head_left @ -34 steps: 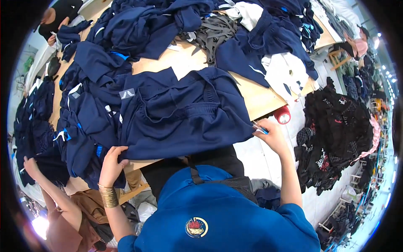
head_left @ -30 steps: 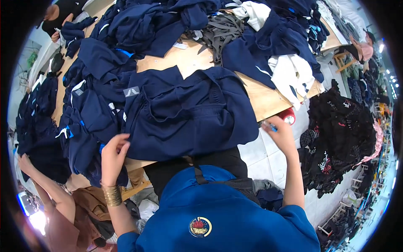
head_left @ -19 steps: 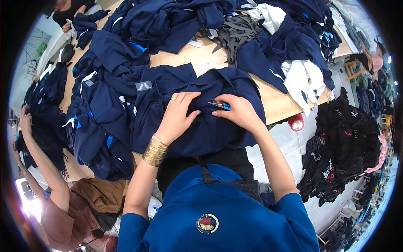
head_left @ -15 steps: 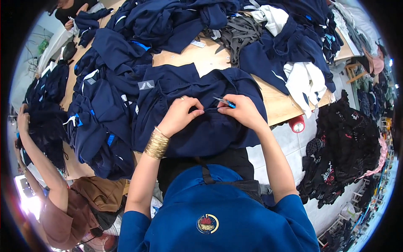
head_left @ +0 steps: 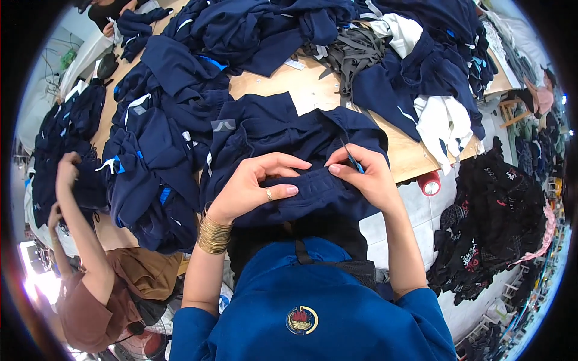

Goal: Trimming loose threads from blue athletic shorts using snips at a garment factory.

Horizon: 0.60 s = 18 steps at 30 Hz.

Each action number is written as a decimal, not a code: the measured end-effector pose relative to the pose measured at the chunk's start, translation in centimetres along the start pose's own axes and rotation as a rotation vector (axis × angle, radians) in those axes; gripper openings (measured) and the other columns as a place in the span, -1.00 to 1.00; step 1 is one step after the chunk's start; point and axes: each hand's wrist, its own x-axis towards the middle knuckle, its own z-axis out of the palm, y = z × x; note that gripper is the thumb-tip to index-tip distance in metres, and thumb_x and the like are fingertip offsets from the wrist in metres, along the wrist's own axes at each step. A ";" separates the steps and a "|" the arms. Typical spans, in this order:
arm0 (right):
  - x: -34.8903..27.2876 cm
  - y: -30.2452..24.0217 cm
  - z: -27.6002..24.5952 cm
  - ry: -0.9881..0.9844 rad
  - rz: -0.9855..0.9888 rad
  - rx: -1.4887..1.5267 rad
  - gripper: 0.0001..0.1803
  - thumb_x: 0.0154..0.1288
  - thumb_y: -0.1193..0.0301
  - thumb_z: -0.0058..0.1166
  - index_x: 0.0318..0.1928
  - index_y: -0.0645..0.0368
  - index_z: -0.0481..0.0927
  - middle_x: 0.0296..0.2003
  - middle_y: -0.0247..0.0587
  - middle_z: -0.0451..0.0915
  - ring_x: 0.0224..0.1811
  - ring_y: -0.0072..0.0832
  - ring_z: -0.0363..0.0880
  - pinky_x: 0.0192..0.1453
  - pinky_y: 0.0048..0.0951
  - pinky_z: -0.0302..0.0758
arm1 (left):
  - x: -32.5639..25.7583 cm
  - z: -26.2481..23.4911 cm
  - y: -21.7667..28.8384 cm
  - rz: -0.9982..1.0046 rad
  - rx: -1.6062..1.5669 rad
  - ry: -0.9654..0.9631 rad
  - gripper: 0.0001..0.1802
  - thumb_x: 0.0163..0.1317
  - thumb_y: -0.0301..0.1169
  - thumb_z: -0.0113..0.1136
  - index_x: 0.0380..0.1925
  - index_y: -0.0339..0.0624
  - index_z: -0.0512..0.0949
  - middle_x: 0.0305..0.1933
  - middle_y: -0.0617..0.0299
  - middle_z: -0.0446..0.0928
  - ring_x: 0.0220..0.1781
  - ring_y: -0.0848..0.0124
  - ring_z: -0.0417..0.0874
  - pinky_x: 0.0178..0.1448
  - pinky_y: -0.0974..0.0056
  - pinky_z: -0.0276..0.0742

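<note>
Spread over the table edge before me is a navy garment with a gathered elastic waistband (head_left: 322, 185), seemingly a pair of trousers or shorts. My left hand (head_left: 256, 185) lies at the waistband's left part, its thumb and forefinger apart with dark cloth between them. In my right hand (head_left: 364, 170) is a small cutting tool with blue handles, thread snips (head_left: 354, 161), tucked against the fingers. That hand's thumb and forefinger also come together at the waistband's upper edge. A grey label (head_left: 223, 126) shows on the cloth at upper left.
Navy garments (head_left: 159, 138) heap on the wooden table (head_left: 274, 82) left and far. Grey straps (head_left: 352, 51) and white cloth (head_left: 444, 123) lie far right. Black clothes (head_left: 487, 222) pile on the floor at right, near a red cylinder (head_left: 429, 183). A co-worker's arm (head_left: 81, 234) reaches in at left.
My left hand has opened, its thumb and forefinger spreading from a near pinch. The waistband is now turned up more plainly between my hands. The co-worker's arm has moved right.
</note>
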 end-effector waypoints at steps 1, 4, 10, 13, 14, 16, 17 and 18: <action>-0.2 -0.2 0.1 0.014 -0.031 -0.044 -0.89 0.13 0.49 0.16 -0.34 0.25 0.55 -0.49 -0.33 0.50 -0.41 -0.64 0.41 -0.25 -0.60 0.35 | -0.1 0.0 0.1 0.002 0.000 0.001 -0.54 0.03 -0.52 0.30 -0.01 -0.31 0.46 -0.20 0.16 0.59 -0.16 0.54 0.58 0.00 0.46 0.47; -0.7 -0.6 0.4 0.069 -0.116 -0.134 -0.88 0.07 0.52 0.19 -0.34 0.22 0.57 -0.44 -0.29 0.50 -0.39 -0.54 0.47 -0.25 -0.57 0.37 | -0.4 0.2 0.3 -0.006 -0.091 -0.022 -0.54 0.04 -0.53 0.29 0.00 -0.32 0.45 -0.21 0.16 0.60 -0.18 0.54 0.59 -0.01 0.46 0.48; -1.9 -2.2 2.2 0.212 -0.400 -0.305 -0.71 -0.14 0.69 0.16 -0.32 0.14 0.60 -0.34 -0.27 0.51 -0.36 -0.35 0.57 -0.33 -0.48 0.49 | -0.6 0.6 0.7 -0.032 -0.126 0.001 -0.49 0.02 -0.55 0.28 0.03 -0.31 0.41 -0.22 0.16 0.61 -0.16 0.52 0.60 0.01 0.46 0.47; -1.9 -2.3 3.3 0.178 -0.518 -0.424 -0.64 -0.17 0.67 0.11 -0.26 0.09 0.60 -0.33 -0.33 0.50 -0.39 -0.39 0.57 -0.39 -0.48 0.50 | -0.4 0.9 0.6 0.028 -0.100 -0.013 -0.45 0.01 -0.56 0.28 0.06 -0.31 0.38 -0.20 0.15 0.61 -0.10 0.49 0.61 0.04 0.44 0.46; -1.6 -1.9 3.6 0.190 -0.549 -0.473 -0.65 -0.16 0.67 0.10 -0.27 0.10 0.59 -0.33 -0.32 0.49 -0.40 -0.39 0.57 -0.39 -0.48 0.50 | -0.4 1.1 0.7 0.057 -0.089 0.001 -0.44 0.00 -0.57 0.27 0.07 -0.31 0.37 -0.18 0.14 0.60 -0.08 0.48 0.60 0.05 0.42 0.46; -1.6 -1.2 3.9 0.203 -0.580 -0.521 -0.67 -0.15 0.66 0.09 -0.27 0.11 0.59 -0.33 -0.32 0.49 -0.41 -0.39 0.56 -0.39 -0.48 0.49 | -0.5 1.3 0.9 0.088 -0.077 0.015 -0.43 0.00 -0.58 0.27 0.08 -0.30 0.36 -0.16 0.13 0.60 -0.06 0.47 0.60 0.06 0.41 0.46; -1.7 -0.9 3.8 0.175 -0.593 -0.541 -0.69 -0.15 0.66 0.09 -0.29 0.13 0.57 -0.33 -0.30 0.49 -0.41 -0.38 0.56 -0.38 -0.47 0.50 | -0.5 1.3 0.9 0.065 -0.126 0.015 -0.45 0.02 -0.59 0.26 0.08 -0.30 0.37 -0.11 0.15 0.58 -0.08 0.50 0.59 0.05 0.42 0.45; -1.7 -0.7 3.8 0.148 -0.607 -0.561 -0.70 -0.14 0.66 0.10 -0.30 0.14 0.56 -0.32 -0.28 0.48 -0.41 -0.37 0.55 -0.38 -0.46 0.50 | -0.5 1.3 1.0 0.042 -0.176 0.014 -0.47 0.04 -0.59 0.25 0.08 -0.29 0.38 -0.07 0.17 0.56 -0.09 0.52 0.59 0.04 0.43 0.45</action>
